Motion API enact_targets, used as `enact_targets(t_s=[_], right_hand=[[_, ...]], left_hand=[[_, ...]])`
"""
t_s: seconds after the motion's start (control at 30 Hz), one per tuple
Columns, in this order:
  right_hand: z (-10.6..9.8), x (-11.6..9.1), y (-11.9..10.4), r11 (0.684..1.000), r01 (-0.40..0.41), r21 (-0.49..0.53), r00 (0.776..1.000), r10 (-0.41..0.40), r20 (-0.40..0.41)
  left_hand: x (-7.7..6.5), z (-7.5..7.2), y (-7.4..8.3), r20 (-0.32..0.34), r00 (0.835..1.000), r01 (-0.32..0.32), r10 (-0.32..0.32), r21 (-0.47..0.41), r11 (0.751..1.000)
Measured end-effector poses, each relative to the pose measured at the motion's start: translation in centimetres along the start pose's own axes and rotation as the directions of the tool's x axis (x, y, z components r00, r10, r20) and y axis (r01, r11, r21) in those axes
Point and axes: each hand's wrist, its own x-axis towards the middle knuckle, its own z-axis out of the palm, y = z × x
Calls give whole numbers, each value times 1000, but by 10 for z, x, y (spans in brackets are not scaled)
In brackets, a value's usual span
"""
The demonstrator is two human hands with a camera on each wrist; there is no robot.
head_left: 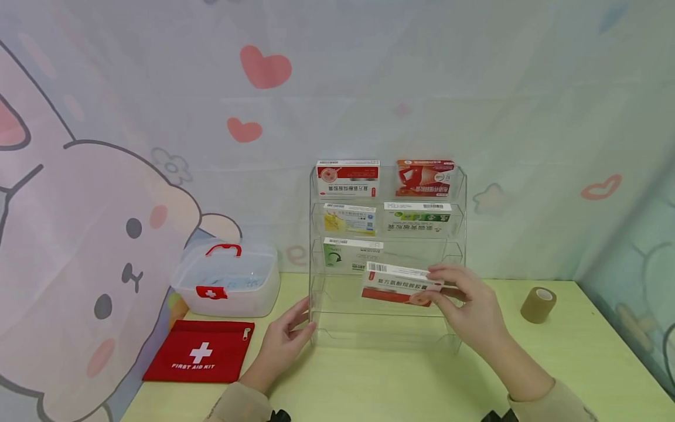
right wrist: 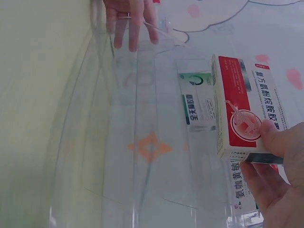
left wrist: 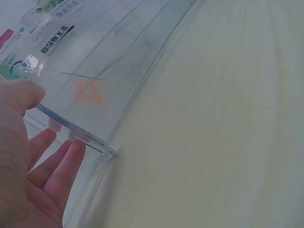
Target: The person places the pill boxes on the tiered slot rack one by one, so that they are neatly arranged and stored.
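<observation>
A clear tiered display rack [head_left: 379,339] stands upright on the table, medicine boxes on its upper tiers. My left hand [head_left: 286,340] holds the rack's lower left side, thumb at the front edge and fingers along the outer face [left wrist: 52,180]. My right hand [head_left: 471,299] pinches a red-and-white medicine box [head_left: 392,284] by its right end, thumb on the printed front. This box overlaps a lower tier and is slightly tilted. Just above it, a green-and-white box [head_left: 350,258] sits in the third tier.
On the upper tiers are another red-and-white box [head_left: 348,179], a red box [head_left: 425,179], a yellow box [head_left: 349,221] and a white-and-green box [head_left: 419,220]. To the left are a clear lidded case [head_left: 248,299] and a red first aid pouch [head_left: 224,337]; a tan bandage roll [head_left: 538,305] stands right.
</observation>
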Motion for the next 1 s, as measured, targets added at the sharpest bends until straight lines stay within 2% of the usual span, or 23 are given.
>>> enact_targets(t_s=[0.47,0.73,1.0], right_hand=[[-31,48,11,997,68,-41,980,-75,-182],[-33,65,9,995,37,-94,982,-54,-181],[-29,65,19,968,22,-251,989,-58,-136]], left_hand=[[-1,-2,3,12,1000,5,-5,1,1000],[1,-3,0,16,1000,2,-2,1,1000],[-1,-1,0,17,1000,1,-1,-10,1000]])
